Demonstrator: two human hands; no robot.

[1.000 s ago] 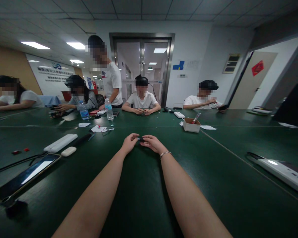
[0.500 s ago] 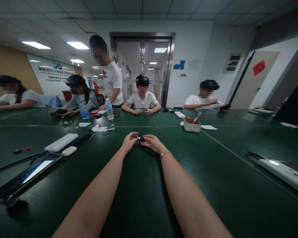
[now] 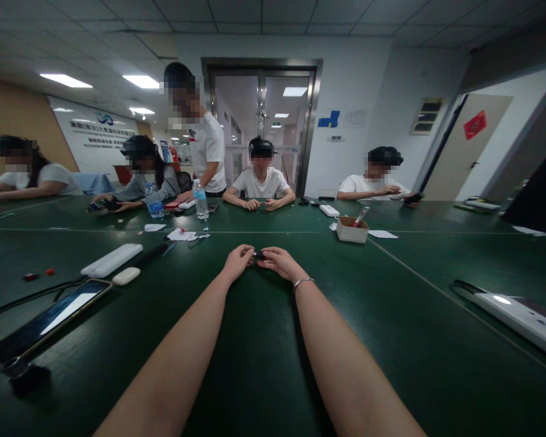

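Note:
Ahead of me, just above or on the green table (image 3: pixel 264 340), both hands meet around a small black object (image 3: pixel 259 255). It is short and dark; a silvery end showed beside the left fingers a moment ago. My left hand (image 3: pixel 238 263) pinches at its left end, thumb and fingers closed. My right hand (image 3: pixel 279 263), with a silver bracelet at the wrist, grips the black end between thumb and fingers. The fingers hide part of the object, and its exact kind is too small to tell.
To the left lie a phone (image 3: pixel 50 321), a white earbud case (image 3: pixel 126 277) and a long white device (image 3: pixel 111 261). A small box (image 3: pixel 352 230) with a tube stands beyond my right hand. Two water bottles (image 3: pixel 200 202) and several people are farther back. A white device (image 3: pixel 519 315) lies right.
My left fingers have shifted slightly toward the right hand, and the silvery end of the black object is now mostly covered. The right hand stays nearly still.

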